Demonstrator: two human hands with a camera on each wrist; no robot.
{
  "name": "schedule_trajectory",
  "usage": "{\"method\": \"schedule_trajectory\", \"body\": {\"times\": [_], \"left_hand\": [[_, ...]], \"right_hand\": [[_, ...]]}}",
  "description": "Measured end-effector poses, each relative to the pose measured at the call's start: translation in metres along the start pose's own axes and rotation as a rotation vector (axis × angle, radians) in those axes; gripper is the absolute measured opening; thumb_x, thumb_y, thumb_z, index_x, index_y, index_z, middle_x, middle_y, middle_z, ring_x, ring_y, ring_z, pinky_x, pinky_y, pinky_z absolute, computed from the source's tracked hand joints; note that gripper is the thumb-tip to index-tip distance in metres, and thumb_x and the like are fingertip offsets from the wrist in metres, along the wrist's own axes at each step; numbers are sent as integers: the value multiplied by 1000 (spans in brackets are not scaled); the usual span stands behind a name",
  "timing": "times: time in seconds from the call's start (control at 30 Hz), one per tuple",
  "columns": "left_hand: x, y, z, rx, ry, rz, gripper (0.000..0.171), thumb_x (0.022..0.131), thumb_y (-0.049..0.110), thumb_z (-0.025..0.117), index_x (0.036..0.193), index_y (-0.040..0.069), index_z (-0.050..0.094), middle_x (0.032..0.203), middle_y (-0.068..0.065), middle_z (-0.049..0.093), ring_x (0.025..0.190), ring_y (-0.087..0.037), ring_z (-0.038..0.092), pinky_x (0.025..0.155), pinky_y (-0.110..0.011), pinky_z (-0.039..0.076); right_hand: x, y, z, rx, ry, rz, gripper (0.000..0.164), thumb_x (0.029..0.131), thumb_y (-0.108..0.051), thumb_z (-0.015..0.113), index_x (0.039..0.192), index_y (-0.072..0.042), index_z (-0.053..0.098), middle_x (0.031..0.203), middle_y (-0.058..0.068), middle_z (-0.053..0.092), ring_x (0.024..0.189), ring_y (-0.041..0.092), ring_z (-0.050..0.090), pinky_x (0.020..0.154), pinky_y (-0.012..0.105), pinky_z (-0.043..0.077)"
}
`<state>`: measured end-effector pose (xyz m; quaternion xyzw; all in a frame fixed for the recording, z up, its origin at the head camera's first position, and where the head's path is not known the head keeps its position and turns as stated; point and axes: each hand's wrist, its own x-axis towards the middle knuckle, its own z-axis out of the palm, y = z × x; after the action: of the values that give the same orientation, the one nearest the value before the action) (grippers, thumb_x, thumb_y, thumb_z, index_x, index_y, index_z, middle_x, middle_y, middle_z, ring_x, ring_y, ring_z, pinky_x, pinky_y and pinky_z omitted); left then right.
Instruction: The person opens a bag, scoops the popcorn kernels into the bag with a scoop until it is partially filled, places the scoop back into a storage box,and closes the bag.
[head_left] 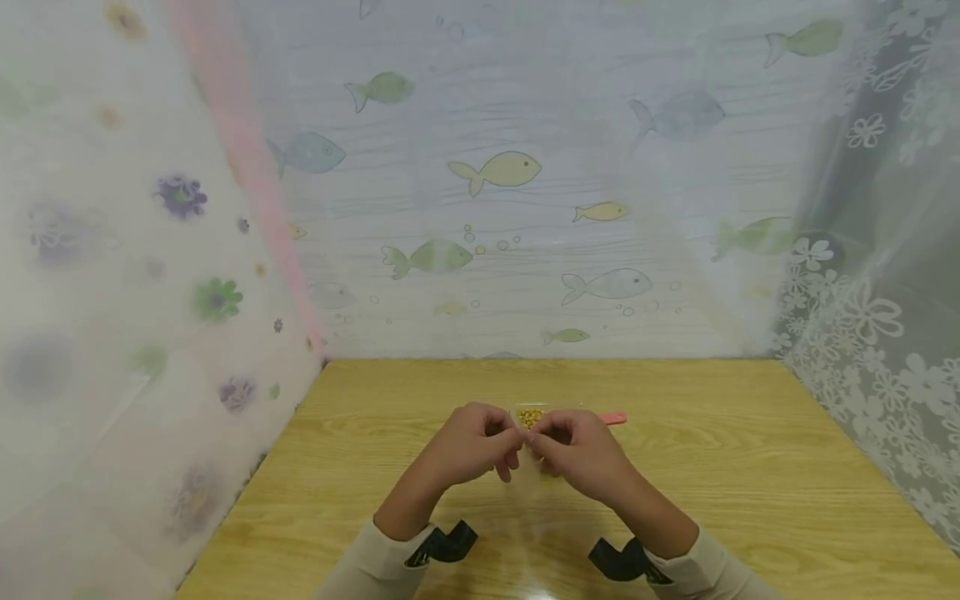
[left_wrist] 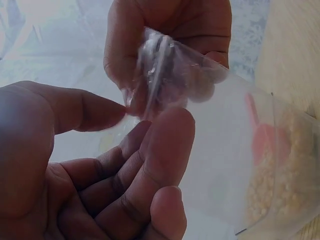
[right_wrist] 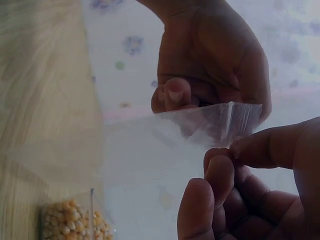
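A clear plastic zip bag (right_wrist: 145, 145) hangs between my two hands, its ribbed top edge up at the fingertips. My left hand (head_left: 476, 446) pinches this edge from one side, thumb against fingers. Opposite it, my right hand (head_left: 588, 458) pinches the edge too, fingertips almost meeting the left ones. Just beyond the hands, a clear box (head_left: 551, 404) holds yellow corn kernels (head_left: 529, 417), partly hidden by the right hand in the head view. A pink scoop (left_wrist: 267, 142) lies in the kernels, its handle (head_left: 615, 418) sticking out to the right.
The wood-grain table (head_left: 712, 467) reaches back to a sheer curtain (head_left: 495, 250) printed with fish. Flowered curtains hang along the left side (head_left: 217, 300) and the right side (head_left: 877, 317). Black straps (head_left: 450, 543) sit at both cuffs.
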<state>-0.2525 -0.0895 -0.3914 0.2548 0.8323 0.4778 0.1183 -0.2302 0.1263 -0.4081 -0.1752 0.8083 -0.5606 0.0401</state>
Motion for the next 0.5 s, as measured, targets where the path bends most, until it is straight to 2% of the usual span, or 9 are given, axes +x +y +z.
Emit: {"method": "schedule_trajectory", "body": {"times": [0.17,0.4,0.5], "left_hand": [[2,-2,0,-32,-4,-21,33,106,36,58,87,17,75,78,-5,73,67,-25,74,66,-42,59],[1,-3,-3,-44,-38,-21,27,106,31,61,88,16,76,79,-5,74,70,-25,75,60,-34,54],[1,-5,-3,-53,-60,-24,27,106,30,60,90,17,77,79,-5,74,68,-24,75,62,-35,56]], "right_hand": [[0,-2,1,-16,-1,-13,24,102,-32,68,98,-10,76,82,11,69,65,17,62,57,31,54],[1,1,2,-18,-10,-2,20,102,-28,67,98,-10,75,80,6,69,64,18,62,56,32,56],[2,3,1,-56,-48,-13,23,103,-30,66,98,-10,75,78,5,68,63,17,62,56,33,57]]}}
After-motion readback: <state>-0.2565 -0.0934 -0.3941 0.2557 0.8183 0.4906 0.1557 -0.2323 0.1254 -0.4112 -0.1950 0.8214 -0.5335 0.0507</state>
